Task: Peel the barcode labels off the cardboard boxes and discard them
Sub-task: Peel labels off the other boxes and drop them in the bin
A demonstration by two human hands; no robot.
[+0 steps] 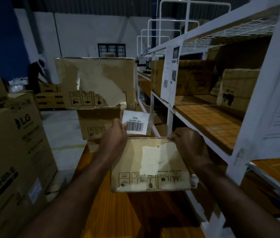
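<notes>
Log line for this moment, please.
left hand: holds barcode label | right hand: grips cardboard box top edge | label not yet discarded

A dim warehouse or stockroom.
Left of the left hand [115, 137], big printed cartons [15, 143] stand stacked on a concrete floor [61, 129]. Right of the right hand [190, 146], a white metal rack [254, 93] holds more boxes [187, 78]. Far beyond both hands, a person [35, 76] bends over other cartons.
</notes>
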